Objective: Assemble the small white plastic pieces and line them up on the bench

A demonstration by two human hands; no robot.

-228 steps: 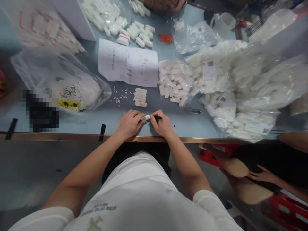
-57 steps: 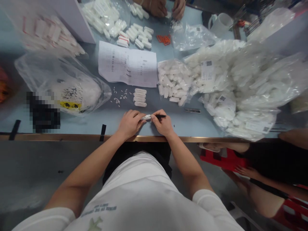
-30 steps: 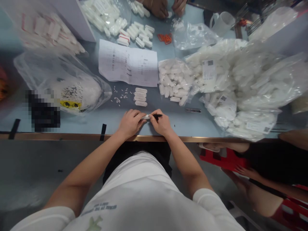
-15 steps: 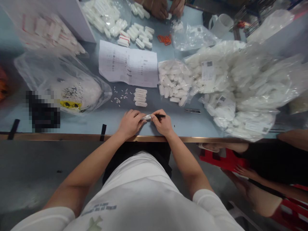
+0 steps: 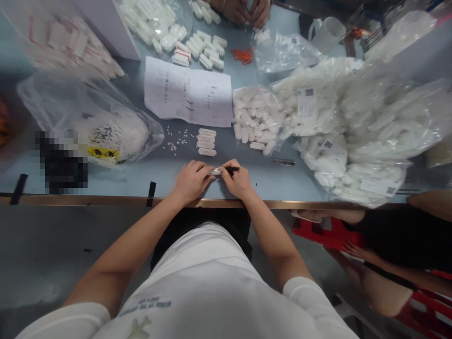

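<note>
Near the table's front edge, my left hand (image 5: 191,181) is closed on one end of a small white plastic strip (image 5: 214,172) with a row of dark marks. My right hand (image 5: 238,181) pinches a slim black tool (image 5: 233,168), its thumb and fingertip at the strip's right end. Whether the tool is a pen or tweezers I cannot tell, as its tip is hidden by the fingers. Beyond my hands lies a short stack of similar white plastic pieces (image 5: 206,139). Tiny white bits (image 5: 173,147) are scattered to its left.
A printed sheet (image 5: 188,92) lies behind the pieces. Clear bags of white parts (image 5: 259,115) crowd the right, near a small metal tool (image 5: 283,162). A large plastic bag (image 5: 116,132) stands left. Another person's hands (image 5: 247,13) work across the table; a seated person (image 5: 395,235) is right.
The right hand's black tool has shifted slightly left and tilted a little. My left hand keeps its grip on the strip. Across the table, the other person's hands have moved slightly.
</note>
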